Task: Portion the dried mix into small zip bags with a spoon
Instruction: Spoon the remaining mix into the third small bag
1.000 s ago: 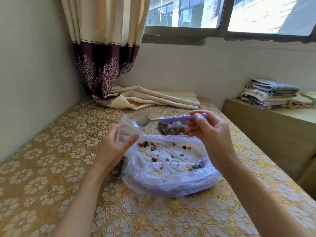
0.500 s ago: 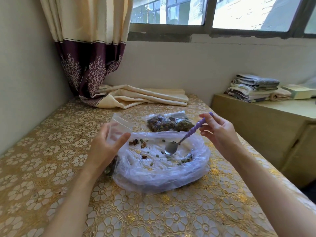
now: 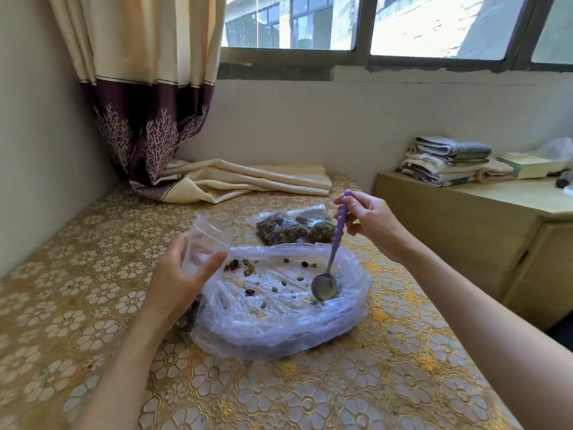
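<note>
A table (image 3: 93, 305) covered in a gold floral lace cloth fills the lower view, set into a corner under a window (image 3: 387, 23). A cream and purple curtain (image 3: 145, 88) hangs at the left, its hem pooling on the far tabletop. To the right stands a low wooden cabinet (image 3: 465, 237) bearing a stack of folded towels (image 3: 446, 159).

In the middle of the table lies a large, crumpled clear plastic bag (image 3: 279, 324), rolled open, with only scattered bits of dried mix (image 3: 245, 268) left inside. Just behind it rest two filled small zip bags (image 3: 294, 228), side by side.

The left hand (image 3: 179, 283) grips an open zip bag (image 3: 207, 240) at the big bag's left edge, thumb and fingers curled round it, mouth up. The right hand (image 3: 369, 221) pinches the beaded purple handle of a spoon (image 3: 331, 262), held steeply, its metal bowl down inside the large bag near the right side.
</note>
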Available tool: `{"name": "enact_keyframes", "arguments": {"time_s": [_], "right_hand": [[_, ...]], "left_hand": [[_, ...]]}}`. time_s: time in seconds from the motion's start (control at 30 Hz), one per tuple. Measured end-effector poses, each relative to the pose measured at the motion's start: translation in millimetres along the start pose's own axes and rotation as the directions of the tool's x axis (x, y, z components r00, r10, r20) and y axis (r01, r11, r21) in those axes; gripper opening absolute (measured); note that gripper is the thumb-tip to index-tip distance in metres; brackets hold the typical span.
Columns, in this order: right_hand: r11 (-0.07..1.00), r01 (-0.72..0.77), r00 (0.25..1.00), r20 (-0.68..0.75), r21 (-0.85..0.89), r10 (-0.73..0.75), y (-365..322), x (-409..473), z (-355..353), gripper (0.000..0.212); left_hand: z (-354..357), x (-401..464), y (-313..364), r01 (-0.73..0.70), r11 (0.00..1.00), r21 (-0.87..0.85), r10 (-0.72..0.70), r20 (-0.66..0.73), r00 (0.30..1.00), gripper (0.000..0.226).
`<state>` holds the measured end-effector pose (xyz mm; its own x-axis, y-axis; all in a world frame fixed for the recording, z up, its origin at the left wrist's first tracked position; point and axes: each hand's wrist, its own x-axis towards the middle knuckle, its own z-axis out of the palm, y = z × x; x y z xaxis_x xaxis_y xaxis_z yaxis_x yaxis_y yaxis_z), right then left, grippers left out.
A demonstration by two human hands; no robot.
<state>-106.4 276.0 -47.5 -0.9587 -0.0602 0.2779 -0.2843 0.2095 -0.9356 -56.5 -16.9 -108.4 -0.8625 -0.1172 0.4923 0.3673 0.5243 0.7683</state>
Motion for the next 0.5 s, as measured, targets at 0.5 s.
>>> {"name": "enact_keyframes", "arguments": {"time_s": [0.5], "right_hand": [[0.99, -0.041, 0.987, 0.147, -0.136, 0.061, -9.2, 4.8, 10.6, 0.024]], "left_hand": [[0.1, -0.1, 2.7, -0.019, 1.0, 0.021, 0.019, 0.0, 1.0, 0.052]]}}
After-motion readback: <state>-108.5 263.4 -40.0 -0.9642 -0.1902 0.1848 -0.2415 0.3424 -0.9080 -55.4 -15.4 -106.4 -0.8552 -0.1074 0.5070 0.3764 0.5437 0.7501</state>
